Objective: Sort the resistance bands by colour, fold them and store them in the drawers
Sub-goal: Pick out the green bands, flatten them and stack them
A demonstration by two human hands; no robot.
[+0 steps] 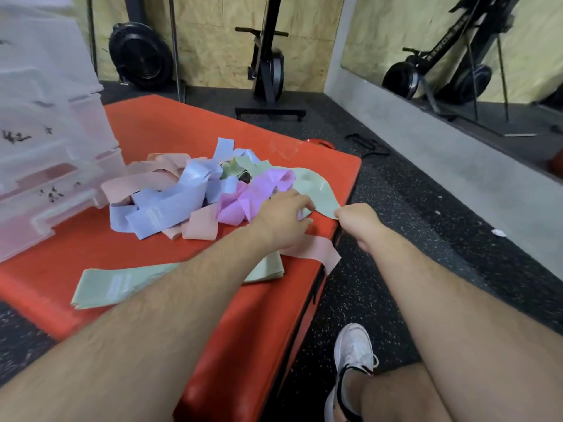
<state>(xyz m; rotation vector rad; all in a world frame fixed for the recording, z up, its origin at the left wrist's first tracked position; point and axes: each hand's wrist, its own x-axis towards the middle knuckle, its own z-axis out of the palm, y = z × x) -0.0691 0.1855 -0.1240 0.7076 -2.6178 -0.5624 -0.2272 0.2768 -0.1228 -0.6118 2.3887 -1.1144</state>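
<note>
Where the person's bare knee fills the bottom corner, a white shoe (pixel 353 351) stands on the speckled black floor (pixel 396 208) beside an orange padded box (pixel 158 126). Both bare forearms reach forward over the box's near corner.

Under the left forearm a flat green band (pixel 115 286) lies stretched out on the padding. Just beyond it a pink band (pixel 316 251) runs from beneath the left wrist, with its end hanging over the box's right edge.

The left hand (pixel 283 217) rests palm down at the near side of the pile. Its fingers (pixel 304 205) are bent over the spot where a purple band (pixel 243 199) meets a pale green band (pixel 313 187); whether they grip anything cannot be told. The right hand (pixel 359 217) sits at the box's edge, its fingers closed in a pinch on the near tip of the pale green band, which curves back into the pile.

Behind the hands, the unsorted bands lie tangled in the middle of the box: blue bands (pixel 170 205) in front, peach bands (pixel 146 181) to the left and the purple one to the right.

At the far left, a translucent plastic drawer unit (pixel 54 166) stands on the box, touching the pile's edge.

Farther off, a black exercise machine (pixel 268 65) stands upright against a plywood wall (pixel 213 50).
</note>
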